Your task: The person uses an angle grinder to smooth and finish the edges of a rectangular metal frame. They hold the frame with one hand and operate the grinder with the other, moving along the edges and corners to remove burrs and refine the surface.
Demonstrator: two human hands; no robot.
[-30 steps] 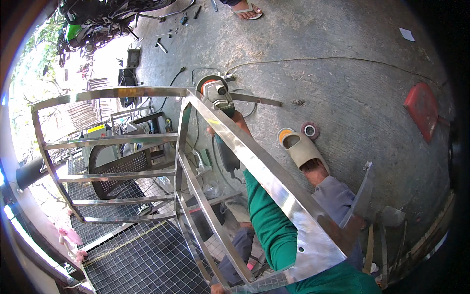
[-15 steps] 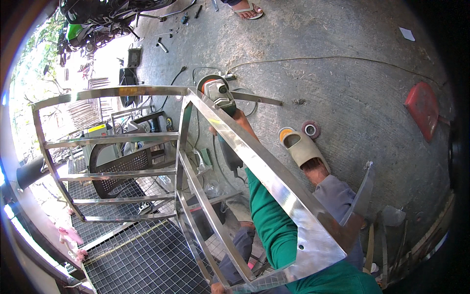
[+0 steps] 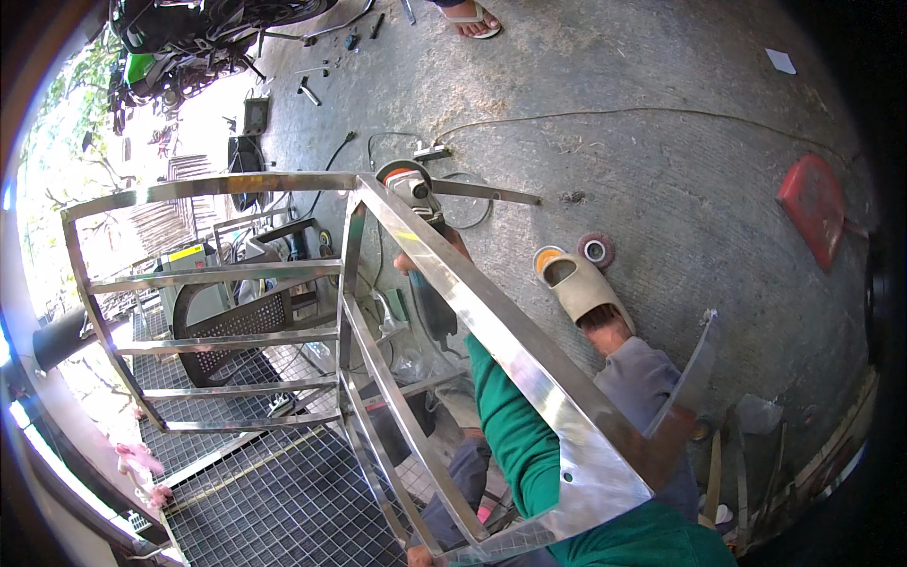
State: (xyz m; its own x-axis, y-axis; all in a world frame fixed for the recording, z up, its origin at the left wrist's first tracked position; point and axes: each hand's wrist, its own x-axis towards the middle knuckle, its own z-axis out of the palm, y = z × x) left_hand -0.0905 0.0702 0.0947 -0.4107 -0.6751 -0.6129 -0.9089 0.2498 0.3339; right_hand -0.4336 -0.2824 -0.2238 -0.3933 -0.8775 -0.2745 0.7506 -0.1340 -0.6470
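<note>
Big polished steel frame fills the near left, its top rail running out to the far corner — and right there sits the angle grinder, disc against that corner. The right hand is wrapped around the grinder's body behind the rail, green sleeve trailing back. The left hand barely peeks in at the near edge by the frame's foot — grip can't be told.
</note>
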